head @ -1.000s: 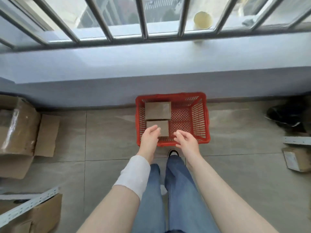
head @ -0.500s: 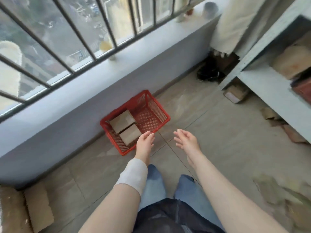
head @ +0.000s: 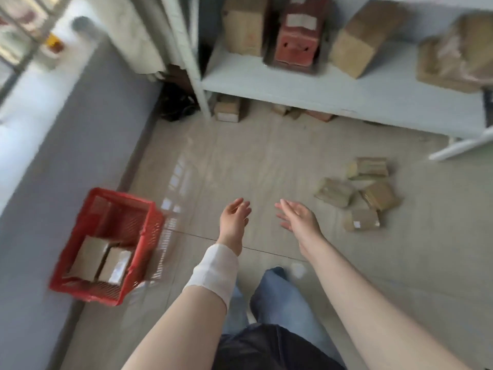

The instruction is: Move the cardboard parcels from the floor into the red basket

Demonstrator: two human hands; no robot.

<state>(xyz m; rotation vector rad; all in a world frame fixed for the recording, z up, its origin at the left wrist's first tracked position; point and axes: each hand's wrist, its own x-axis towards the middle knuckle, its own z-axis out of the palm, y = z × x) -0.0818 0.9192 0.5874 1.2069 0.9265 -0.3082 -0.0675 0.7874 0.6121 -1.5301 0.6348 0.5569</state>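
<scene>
I see a pale tiled floor (head: 240,161). The red basket (head: 80,268) stands on it at left beside the wall. A cluster of four cardboard parcels (head: 360,194) lies at right. A white shelf (head: 306,84) above carries several boxes (head: 354,41), blurred.

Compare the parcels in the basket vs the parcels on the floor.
The two basket parcels lie flat, side by side, squared up against one end of the basket; the four floor parcels sit scattered at mixed angles. The basket pair is left of both hands, the floor group right of them. All are small brown cardboard boxes.
</scene>
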